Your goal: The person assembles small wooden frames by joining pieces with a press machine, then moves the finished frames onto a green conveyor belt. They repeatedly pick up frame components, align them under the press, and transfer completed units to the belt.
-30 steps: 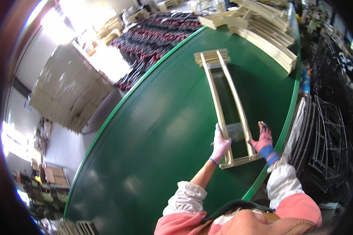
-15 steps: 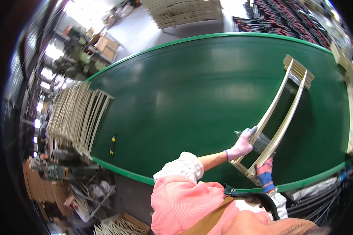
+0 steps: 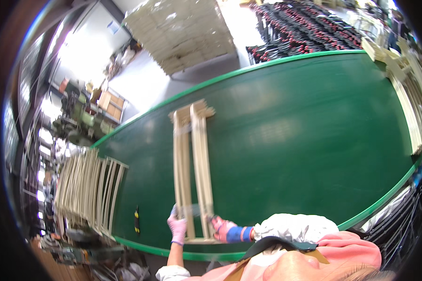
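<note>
A bundle of stacked cream ladder-like frames (image 3: pixel 201 164) lies lengthwise on the green table, left of its middle, its wider slatted end away from me. Clear plastic wrap (image 3: pixel 189 210) goes around the near part of the bundle; another band shows by the far end. On the left rail's near end my left hand (image 3: pixel 177 228), in a pale pink glove, is closed. My right hand (image 3: pixel 224 230), in a pink and blue glove, grips the right rail near the same end. Some of its fingertips are hidden against the rail.
Many similar cream frames (image 3: pixel 79 187) stand in a row at the table's left end. Between them and the bundle lies a slim yellow and black tool (image 3: pixel 137 222). More cream frames (image 3: pixel 410 117) line the right end. Beyond the green table rim (image 3: pixel 248 69) stand a tall wrapped stack (image 3: pixel 183 37) and black-and-red parts (image 3: pixel 305 35).
Both hands have moved the bundle from the table's right side to the left. It has turned from slanting to nearly straight away from me. The view has shifted too.
</note>
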{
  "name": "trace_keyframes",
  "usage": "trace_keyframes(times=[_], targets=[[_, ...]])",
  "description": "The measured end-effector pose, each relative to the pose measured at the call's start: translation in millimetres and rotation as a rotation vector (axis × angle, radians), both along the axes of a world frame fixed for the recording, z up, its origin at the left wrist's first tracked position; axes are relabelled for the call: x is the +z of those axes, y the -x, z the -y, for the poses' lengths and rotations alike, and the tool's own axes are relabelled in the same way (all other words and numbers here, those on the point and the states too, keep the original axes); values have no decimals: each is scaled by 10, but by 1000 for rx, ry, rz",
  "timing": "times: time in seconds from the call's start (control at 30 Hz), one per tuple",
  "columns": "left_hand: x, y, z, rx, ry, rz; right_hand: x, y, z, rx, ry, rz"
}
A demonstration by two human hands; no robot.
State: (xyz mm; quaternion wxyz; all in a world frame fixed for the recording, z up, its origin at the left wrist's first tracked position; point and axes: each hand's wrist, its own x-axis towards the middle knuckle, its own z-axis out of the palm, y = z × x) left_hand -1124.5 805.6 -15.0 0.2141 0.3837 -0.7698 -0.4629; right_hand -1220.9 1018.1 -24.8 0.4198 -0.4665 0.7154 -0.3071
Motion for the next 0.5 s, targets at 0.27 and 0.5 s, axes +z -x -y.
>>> trace_keyframes(times=[0.27, 0.5], targets=[[42, 888, 266, 11, 1140, 466, -174, 827, -1289, -397, 389, 206], [-943, 3391, -3985, -1169, 829, -58, -908, 2719, -3625, -1327, 38, -852]])
